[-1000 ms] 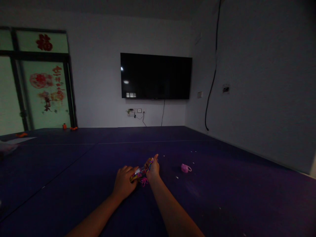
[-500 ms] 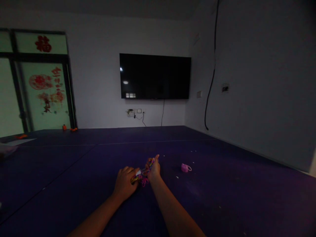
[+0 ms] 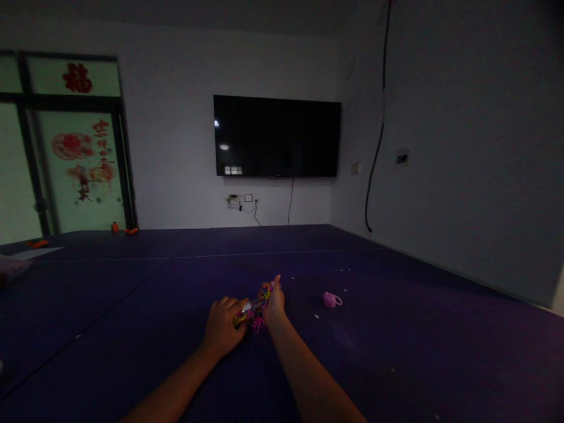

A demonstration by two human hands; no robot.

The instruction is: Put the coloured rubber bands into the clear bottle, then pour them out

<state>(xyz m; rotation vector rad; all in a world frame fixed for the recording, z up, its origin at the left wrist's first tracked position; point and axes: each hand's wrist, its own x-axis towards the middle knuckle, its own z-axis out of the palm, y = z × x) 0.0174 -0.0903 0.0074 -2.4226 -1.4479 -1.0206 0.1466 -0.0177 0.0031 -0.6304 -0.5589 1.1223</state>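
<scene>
My left hand (image 3: 224, 326) is wrapped round a small clear container (image 3: 249, 306) that lies on its side on the dark purple surface, with colourful bands inside. At its right end my right hand (image 3: 274, 302) is closed on a bunch of colourful elastic bands (image 3: 267, 291), thumb pointing up. Several pink bands (image 3: 258, 324) spill out below, between the two hands. To the right of my right hand, apart from it, sits a pink cap with a loop (image 3: 330, 299). My fingers hide much of the container and its mouth.
The purple surface (image 3: 396, 341) carries small white scraps. Orange objects (image 3: 115, 227) stand at the far left by the glass door (image 3: 79, 170). A black television (image 3: 277, 138) hangs on the far wall, and a black cable (image 3: 379, 141) runs down the right wall.
My right hand has shifted very slightly left, and more of the coloured bands shows at its fingers. My left hand and the pink cap stay in place.
</scene>
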